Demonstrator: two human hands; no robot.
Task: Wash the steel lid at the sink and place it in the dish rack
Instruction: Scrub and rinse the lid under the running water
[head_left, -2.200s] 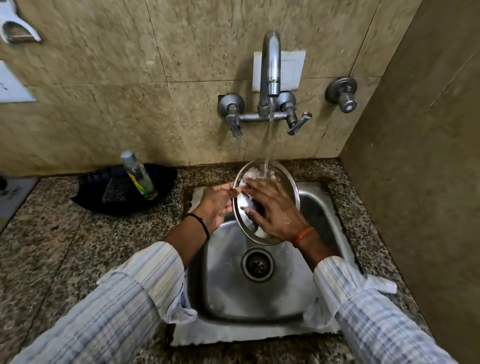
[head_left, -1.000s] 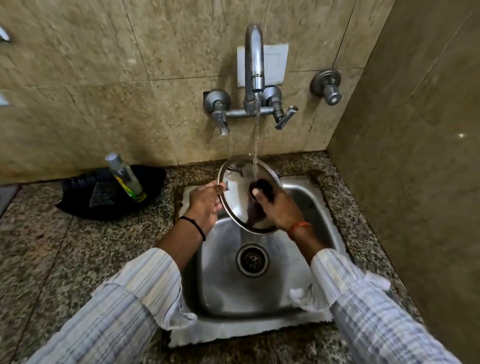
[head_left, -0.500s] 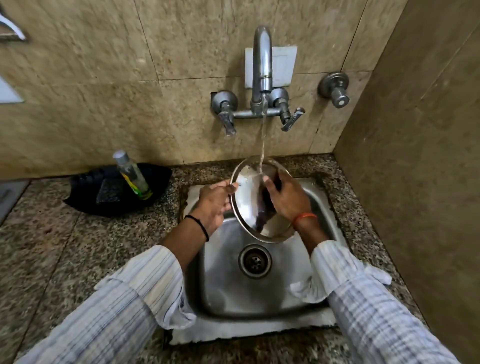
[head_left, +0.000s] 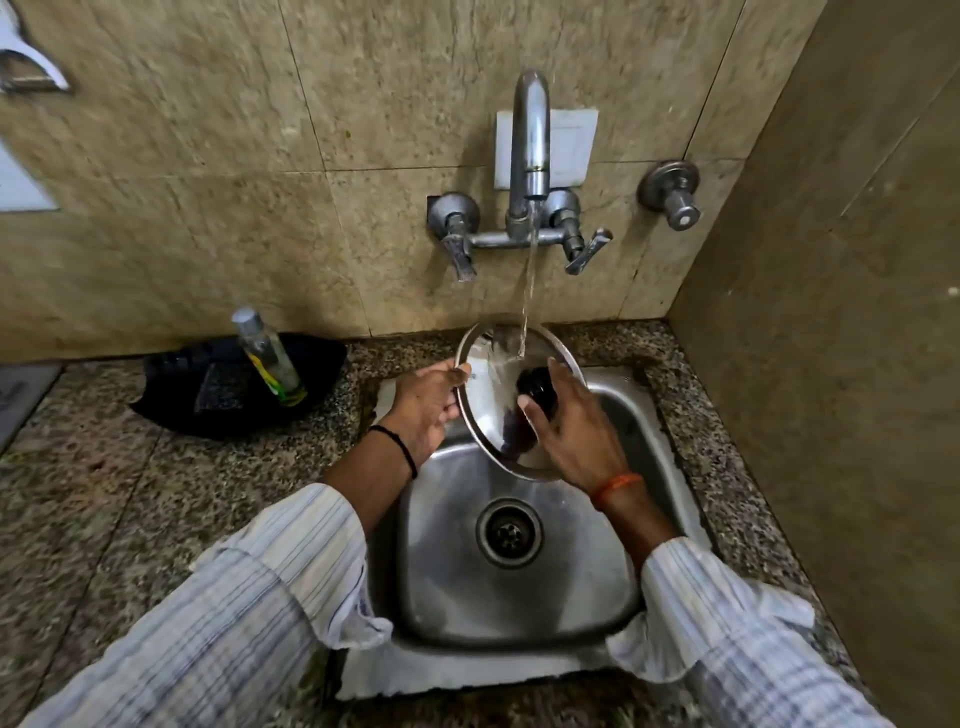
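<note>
Lid (head_left: 488, 400) tilted under the tap (head_left: 531, 156).
Left hand (head_left: 428, 402) grips its rim; right hand (head_left: 569, 428) grips its black knob (head_left: 535, 384).

Home kitchen: steel sink (head_left: 519, 597), wall tap (head_left: 530, 156), granite counter (head_left: 104, 493), tiled wall (head_left: 260, 156)

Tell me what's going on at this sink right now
A person is rinsing a steel lid under the running tap, holding it tilted over the sink. The left hand grips the lid's rim, while the right hand is closed around the dark knob at its middle. Water strikes the upper part of the lid. No dish rack is in view, so the washing step is not finished.
</note>
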